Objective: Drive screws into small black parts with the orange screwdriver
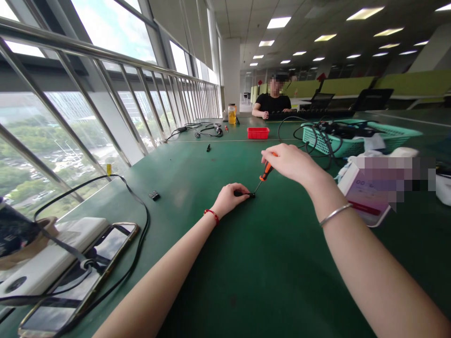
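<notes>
L hand (pixel 229 199) & R hand (pixel 287 159) both out over mid worktop (pixel 186 173), green, w/ its L edge along the metal railing (pixel 116 61). L hand: fingers closed in a pinch on small black part (pixel 242 193), low at the worktop, roughly midway btwn L & R edges; can't tell if it's resting on the surface or held just clear. R hand: fingers closed round handle of orange-black screwdriver (pixel 267 172), tilted, shaft running down-left, tip at R end of the part; too small to tell if it's seated in a screw. Red bracelet (pixel 212 215) on L wrist, silver bangle (pixel 335 214) on R.

Twd L edge: black connector (pixel 154 195) on its own; nearer the viewer, smartphone (pixel 116 241) lying flat beside white device (pixel 84 230), black cable (pixel 146 211) looped round & across. Further off, small black piece (pixel 208 148), then tangled leads (pixel 214 129) nr far L corner. Nr far edge: jar (pixel 231 115) w/ amber contents; red tray (pixel 258 133) a bit closer in, beyond R hand. R side: teal basket (pixel 398 134) w/ black cables, some spilling over its L side; pinkish-white pack (pixel 364 190) in front, partly blurred. Co-worker in black top (pixel 273 103) sits at far edge, forearms on worktop.
</notes>
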The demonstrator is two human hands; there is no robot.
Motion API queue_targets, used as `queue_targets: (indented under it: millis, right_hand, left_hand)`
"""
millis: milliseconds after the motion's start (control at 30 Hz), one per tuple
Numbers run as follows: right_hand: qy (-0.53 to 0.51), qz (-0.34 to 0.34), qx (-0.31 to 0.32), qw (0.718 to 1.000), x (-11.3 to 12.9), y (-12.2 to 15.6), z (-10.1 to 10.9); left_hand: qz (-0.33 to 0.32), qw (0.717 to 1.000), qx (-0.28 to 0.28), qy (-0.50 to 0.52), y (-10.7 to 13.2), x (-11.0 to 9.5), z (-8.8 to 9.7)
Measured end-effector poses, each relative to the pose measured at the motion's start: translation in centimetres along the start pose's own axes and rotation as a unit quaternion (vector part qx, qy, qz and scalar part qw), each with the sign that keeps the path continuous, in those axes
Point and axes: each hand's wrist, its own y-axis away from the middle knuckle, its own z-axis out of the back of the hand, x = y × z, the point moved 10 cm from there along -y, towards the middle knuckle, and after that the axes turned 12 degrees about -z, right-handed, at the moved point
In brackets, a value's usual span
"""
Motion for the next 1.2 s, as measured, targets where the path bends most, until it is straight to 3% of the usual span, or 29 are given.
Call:
queue_targets:
  millis: [200,367,500,633,800,933,1200]
  right_hand:
    - [-0.024,0.073,0.004,0.997,0.4,1.0,0.8]
    - [0.029,0.025,0.034,0.999,0.4,1.2,0.2]
    - [0.089,0.008,0.017,0.996,0.2,1.3,0.4]
    - [0.067,0.047,0.017,0.997,0.3,1.5,0.9]
    - [0.069,0.035,0.088,0.993,0.2,1.7,-0.3]
    - [0.088,0.001,0.068,0.994,-0.1,1.6,-0.3]
    - [0.062,0.033,0.075,0.995,0.4,2.2,0.2]
  left_hand:
    - [-0.008,1.0,0.003,-0.001,0.0,0.3,-0.2]
    - [-0.016,1.0,0.005,-0.009,0.0,0.2,-0.3]
    - [-0.017,1.0,0.007,-0.017,0.0,0.3,-0.4]
    - [-0.016,1.0,0.005,-0.018,0.0,0.4,-0.4]
    - [-0.022,1.0,0.006,-0.02,0.0,0.2,-0.3]
    - [-0.021,1.0,0.008,-0.021,0.0,0.2,-0.3]
    - [-0.025,0.999,0.009,-0.024,0.0,0.3,-0.3]
